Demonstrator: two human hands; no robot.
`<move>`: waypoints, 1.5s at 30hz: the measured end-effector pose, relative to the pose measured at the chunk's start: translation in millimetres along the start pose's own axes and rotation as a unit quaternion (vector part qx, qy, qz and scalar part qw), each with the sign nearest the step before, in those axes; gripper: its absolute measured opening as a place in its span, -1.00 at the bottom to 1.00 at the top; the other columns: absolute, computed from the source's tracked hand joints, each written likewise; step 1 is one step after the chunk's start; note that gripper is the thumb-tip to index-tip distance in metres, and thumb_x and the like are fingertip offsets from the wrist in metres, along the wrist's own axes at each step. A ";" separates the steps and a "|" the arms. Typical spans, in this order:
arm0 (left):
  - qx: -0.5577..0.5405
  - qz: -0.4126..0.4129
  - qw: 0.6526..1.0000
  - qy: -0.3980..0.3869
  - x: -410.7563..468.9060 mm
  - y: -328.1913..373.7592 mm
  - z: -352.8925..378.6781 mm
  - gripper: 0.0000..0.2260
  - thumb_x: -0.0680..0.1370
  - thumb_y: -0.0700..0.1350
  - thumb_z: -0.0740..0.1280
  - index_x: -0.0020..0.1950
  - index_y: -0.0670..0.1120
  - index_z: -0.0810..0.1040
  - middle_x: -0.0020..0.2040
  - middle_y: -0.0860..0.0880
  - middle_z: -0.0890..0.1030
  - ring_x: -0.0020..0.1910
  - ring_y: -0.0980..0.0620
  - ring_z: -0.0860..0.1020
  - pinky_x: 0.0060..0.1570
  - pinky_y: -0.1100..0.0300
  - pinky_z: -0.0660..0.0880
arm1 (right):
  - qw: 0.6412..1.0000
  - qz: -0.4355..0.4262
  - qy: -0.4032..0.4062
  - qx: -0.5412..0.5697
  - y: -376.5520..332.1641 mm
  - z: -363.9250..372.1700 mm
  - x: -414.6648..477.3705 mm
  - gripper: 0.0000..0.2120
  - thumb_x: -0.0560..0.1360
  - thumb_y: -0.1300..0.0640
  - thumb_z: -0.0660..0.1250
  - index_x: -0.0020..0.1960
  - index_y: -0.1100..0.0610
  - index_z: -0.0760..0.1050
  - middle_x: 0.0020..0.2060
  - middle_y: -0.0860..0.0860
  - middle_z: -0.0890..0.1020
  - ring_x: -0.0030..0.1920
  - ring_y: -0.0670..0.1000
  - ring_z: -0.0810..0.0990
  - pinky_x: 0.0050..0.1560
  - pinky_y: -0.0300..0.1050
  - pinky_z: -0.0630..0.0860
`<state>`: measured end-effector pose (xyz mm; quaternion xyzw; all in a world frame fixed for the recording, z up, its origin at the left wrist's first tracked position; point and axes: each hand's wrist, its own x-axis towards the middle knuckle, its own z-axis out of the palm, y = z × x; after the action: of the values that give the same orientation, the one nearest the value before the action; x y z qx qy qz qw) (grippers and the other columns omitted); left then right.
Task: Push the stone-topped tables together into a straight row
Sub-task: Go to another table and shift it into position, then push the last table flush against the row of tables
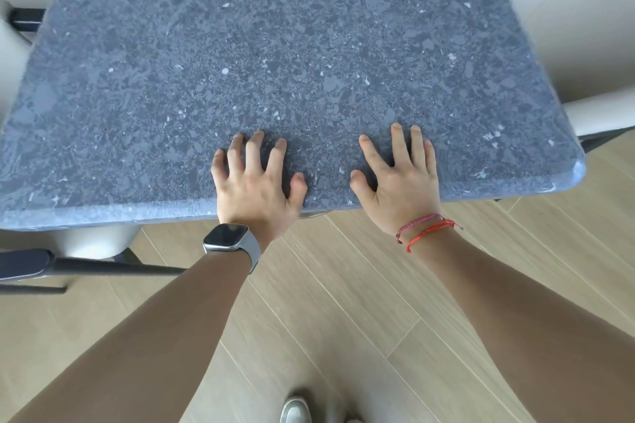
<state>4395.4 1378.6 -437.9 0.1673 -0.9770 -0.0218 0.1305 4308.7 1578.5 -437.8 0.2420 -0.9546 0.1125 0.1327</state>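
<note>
My left hand (pixel 256 178) and my right hand (pixel 400 178) lay side by side, fingers spread and gripping nothing. Both bore down just inside the front edge of the grey, white-flecked stone-topped surface (pixel 275 45). This surface stood directly before me, its rounded near-right corner overhanging the pale wood-plank floor (pixel 343 285). A cream-cushioned, dark-framed chair (pixel 96 244) sat tucked under the near edge at left, and a second such chair (pixel 598 113) stood at the right side. No neighbouring table was in view, so alignment could not be judged. The slab looked heavy and rigid, and its polished face was probably slippery under palms. The heels of both hands, set well apart against the thick front rim, would likely give surer purchase and a straighter push.
</note>
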 end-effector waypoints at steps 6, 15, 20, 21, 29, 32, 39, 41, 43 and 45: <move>-0.006 0.004 1.000 0.001 2.2 -0.6 1.4 -0.48 0.55 0.20 0.14 0.40 -0.06 0.48 0.41 -0.18 0.46 0.43 -0.33 0.37 0.37 -0.30 0.26 | 0.998 0.010 -0.061 0.005 0.8 -10.3 3.2 -0.47 0.56 -0.19 0.14 0.44 0.00 0.49 0.47 0.33 0.37 0.48 0.43 0.26 0.48 0.36 0.17; -0.119 -0.057 0.988 -0.085 0.2 5.1 -28.7 -0.42 0.50 0.19 0.21 0.44 -0.06 0.49 0.46 -0.14 0.42 0.48 -0.25 0.30 0.48 -0.21 0.14 | 0.978 0.031 -0.196 0.057 5.8 -42.6 11.7 -0.51 0.60 -0.22 0.16 0.49 -0.13 0.38 0.54 0.15 0.27 0.56 0.24 0.13 0.54 0.17 0.11; -0.332 -0.049 0.938 -0.080 -29.9 31.1 -69.6 -0.61 0.55 -0.08 0.40 0.37 -0.12 0.54 0.33 -0.08 0.49 0.32 -0.08 0.47 0.32 0.19 0.35 | 0.950 0.104 -0.213 0.204 17.5 -88.9 -13.1 -0.53 0.61 -0.19 0.20 0.49 -0.13 0.38 0.44 0.02 0.42 0.46 0.09 0.34 0.41 0.09 0.36; -0.360 -0.053 0.928 -0.080 -36.2 38.2 -77.7 -0.65 0.56 -0.14 0.42 0.35 -0.13 0.56 0.34 -0.07 0.49 0.34 -0.04 0.47 0.29 0.29 0.33 | 0.943 0.119 -0.202 0.234 20.5 -98.9 -20.4 -0.53 0.61 -0.18 0.21 0.49 -0.12 0.37 0.43 0.00 0.44 0.44 0.07 0.37 0.40 0.05 0.37; -0.540 -0.066 0.828 -0.132 -64.9 101.6 -173.8 -0.64 0.50 0.07 0.33 0.30 0.12 0.51 0.32 0.03 0.46 0.27 0.22 0.48 0.15 0.40 0.42 | 0.896 0.193 -0.144 0.372 62.0 -203.6 -79.8 -0.57 0.60 -0.13 0.27 0.46 -0.19 0.37 0.34 -0.08 0.52 0.23 -0.17 0.49 0.16 -0.39 0.28; -0.601 -0.072 0.783 -0.143 -74.4 127.9 -204.5 -0.58 0.49 0.20 0.28 0.34 0.15 0.50 0.36 0.03 0.48 0.30 0.15 0.50 0.28 0.21 0.44 | 0.877 0.214 -0.129 0.410 75.7 -243.8 -99.6 -0.59 0.57 -0.15 0.27 0.42 -0.21 0.39 0.05 0.15 0.65 0.05 -0.16 0.61 0.18 -0.41 0.35; -0.652 -0.036 0.740 -0.164 -93.5 201.1 -255.2 -0.60 0.49 0.26 0.22 0.28 0.19 0.54 0.37 0.13 0.53 0.35 0.03 0.51 0.32 -0.09 0.49 | 0.812 0.295 -0.045 0.501 128.6 -310.9 -153.0 -0.66 0.66 0.07 0.23 0.41 -0.12 0.42 -0.13 -0.46 0.57 0.00 -0.36 0.53 0.38 0.14 0.43; -0.653 -0.020 0.738 -0.170 -95.6 222.6 -263.5 -0.60 0.51 0.25 0.22 0.28 0.17 0.55 0.37 0.10 0.54 0.33 0.04 0.54 0.32 -0.11 0.49 | 0.801 0.311 -0.031 0.511 146.7 -325.1 -164.4 -0.67 0.67 0.09 0.21 0.41 -0.12 0.42 -0.12 -0.47 0.57 0.10 -0.30 0.55 0.40 0.17 0.41; -0.657 -0.003 0.734 -0.173 -96.1 240.3 -268.2 -0.64 0.53 0.25 0.21 0.26 0.22 0.57 0.38 0.07 0.54 0.32 0.01 0.54 0.30 -0.13 0.49 | 0.790 0.320 -0.018 0.522 160.3 -336.4 -173.7 -0.67 0.67 0.06 0.21 0.42 -0.12 0.42 0.00 -0.41 0.59 0.26 -0.13 0.55 0.42 0.16 0.40; -0.662 0.010 0.728 -0.181 -96.5 260.4 -270.2 -0.66 0.54 0.26 0.20 0.24 0.26 0.58 0.37 0.06 0.55 0.30 -0.01 0.54 0.26 -0.12 0.50 | 0.775 0.332 -0.002 0.538 174.3 -347.3 -181.9 -0.67 0.67 0.01 0.21 0.43 -0.11 0.43 0.21 -0.24 0.56 0.34 -0.02 0.52 0.40 0.14 0.42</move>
<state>4470.4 1656.5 -178.6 0.0215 -0.7217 -0.6913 0.0293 4446.2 1903.4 -193.7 -0.0573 -0.7596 0.6444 -0.0670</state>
